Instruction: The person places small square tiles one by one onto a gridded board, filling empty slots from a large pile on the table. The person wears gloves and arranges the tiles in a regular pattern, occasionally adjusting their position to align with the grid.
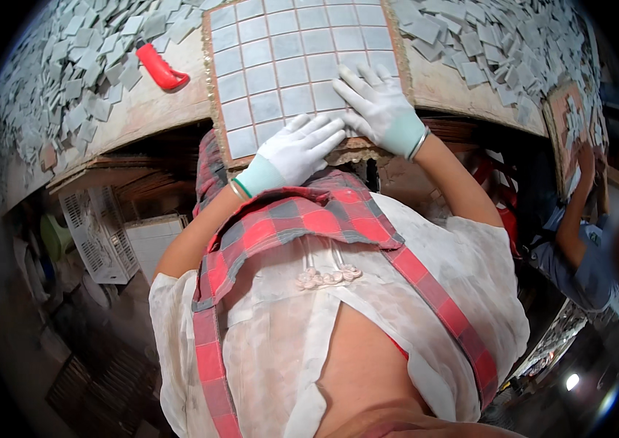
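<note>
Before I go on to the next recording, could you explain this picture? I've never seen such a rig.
There is no machine: a person works with two hands in white, green-cuffed gloves. The one picture comes from a wide fisheye camera worn on the head, looking down, so straight edges bend and the wearer's own chest shows below.

On the pale worktop is a panel of pale grey square tiles, with heaps of loose tiles to its left and right, and a red curved object.

Neither the left hand nor the right hand grips anything; both are spread flat at the panel.
</note>
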{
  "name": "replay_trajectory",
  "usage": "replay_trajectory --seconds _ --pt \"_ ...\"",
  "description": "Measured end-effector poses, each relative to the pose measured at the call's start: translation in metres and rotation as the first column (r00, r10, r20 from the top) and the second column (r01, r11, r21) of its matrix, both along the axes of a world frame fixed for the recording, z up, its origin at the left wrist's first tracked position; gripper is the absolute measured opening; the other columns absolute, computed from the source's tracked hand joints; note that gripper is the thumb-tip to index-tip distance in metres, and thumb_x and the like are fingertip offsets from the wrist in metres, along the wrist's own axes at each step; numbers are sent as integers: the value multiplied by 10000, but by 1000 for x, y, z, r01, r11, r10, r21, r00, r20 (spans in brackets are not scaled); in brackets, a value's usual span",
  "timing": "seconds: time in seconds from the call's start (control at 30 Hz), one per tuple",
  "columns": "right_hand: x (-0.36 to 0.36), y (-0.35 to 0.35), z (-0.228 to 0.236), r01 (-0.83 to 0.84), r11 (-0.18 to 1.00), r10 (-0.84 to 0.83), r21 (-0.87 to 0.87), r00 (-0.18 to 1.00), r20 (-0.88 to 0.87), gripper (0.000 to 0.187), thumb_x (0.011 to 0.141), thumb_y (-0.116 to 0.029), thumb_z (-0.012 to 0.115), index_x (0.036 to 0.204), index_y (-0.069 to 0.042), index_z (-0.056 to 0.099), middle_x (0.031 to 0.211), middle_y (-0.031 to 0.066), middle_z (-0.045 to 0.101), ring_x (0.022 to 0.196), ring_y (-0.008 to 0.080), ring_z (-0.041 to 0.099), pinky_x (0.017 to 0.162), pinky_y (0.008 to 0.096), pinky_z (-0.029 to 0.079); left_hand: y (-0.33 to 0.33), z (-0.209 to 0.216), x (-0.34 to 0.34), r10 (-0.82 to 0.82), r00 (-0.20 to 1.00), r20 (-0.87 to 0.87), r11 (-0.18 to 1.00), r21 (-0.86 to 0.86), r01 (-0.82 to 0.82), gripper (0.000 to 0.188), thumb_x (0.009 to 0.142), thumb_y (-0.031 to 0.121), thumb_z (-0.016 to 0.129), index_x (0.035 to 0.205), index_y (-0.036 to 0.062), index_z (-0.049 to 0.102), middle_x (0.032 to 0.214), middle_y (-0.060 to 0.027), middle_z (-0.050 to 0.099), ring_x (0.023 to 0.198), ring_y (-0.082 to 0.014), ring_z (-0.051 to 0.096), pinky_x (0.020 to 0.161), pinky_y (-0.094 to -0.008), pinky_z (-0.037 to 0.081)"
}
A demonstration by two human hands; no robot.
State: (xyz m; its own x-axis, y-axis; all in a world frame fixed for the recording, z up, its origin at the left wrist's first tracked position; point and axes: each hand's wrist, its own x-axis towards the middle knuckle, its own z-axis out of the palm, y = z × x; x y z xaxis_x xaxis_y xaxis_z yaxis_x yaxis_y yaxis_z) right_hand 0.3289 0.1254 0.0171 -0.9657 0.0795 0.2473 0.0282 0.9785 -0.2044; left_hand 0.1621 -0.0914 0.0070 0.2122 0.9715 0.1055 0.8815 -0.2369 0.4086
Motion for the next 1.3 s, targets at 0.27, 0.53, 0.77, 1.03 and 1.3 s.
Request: replay_trajectory --seconds 0.27,0.53,0.77,1.03,1.3 --pt "-24 27 -12 30 1000 -30 -2 994 -103 429 960 -175 671 1374 -75 619 1383 160 638 1229 364 613 1031 466 493 -20 -24 -121 636 733 -243 772 177 -611 619 1058 390 481 1591 81 426 1655 -172 405 1488 -419 399 1239 -613 242" --pt "-85 177 -34 413 894 -300 170 838 -456 337 948 -296 631 1163 -48 711 1153 242 689 1083 407 648 974 530 510 59 -37 -176 588 762 -270 804 293 -517 611 1069 404 460 1578 67 421 1640 -187 411 1477 -413 401 1206 -632 281" --pt "-122 47 18 212 977 -213 -23 973 -92 660 947 -451 652 1462 -46 566 1488 232 540 1406 418 449 1223 492 295 104 11 -168 539 723 -432 825 95 -558 688 1023 438 482 1539 -16 462 1638 -251 380 1514 -474 324 1253 -555 229" --pt "-211 100 -35 -165 973 174 164 984 -45 684 1060 -495 480 1596 -75 412 1672 161 376 1566 356 301 1296 466 219 153 -47 -208 572 657 -491 814 238 -530 603 1082 541 367 1643 321 365 1700 -125 352 1540 -428 337 1205 -668 273" --pt "-145 135 10 22 982 10 186 985 -171 535 1023 -410 526 1433 -69 576 1483 203 538 1401 379 470 1199 496 326 105 -24 -164 471 809 -352 877 281 -389 614 1011 514 454 1534 198 508 1623 -195 418 1470 -469 367 1183 -666 233"
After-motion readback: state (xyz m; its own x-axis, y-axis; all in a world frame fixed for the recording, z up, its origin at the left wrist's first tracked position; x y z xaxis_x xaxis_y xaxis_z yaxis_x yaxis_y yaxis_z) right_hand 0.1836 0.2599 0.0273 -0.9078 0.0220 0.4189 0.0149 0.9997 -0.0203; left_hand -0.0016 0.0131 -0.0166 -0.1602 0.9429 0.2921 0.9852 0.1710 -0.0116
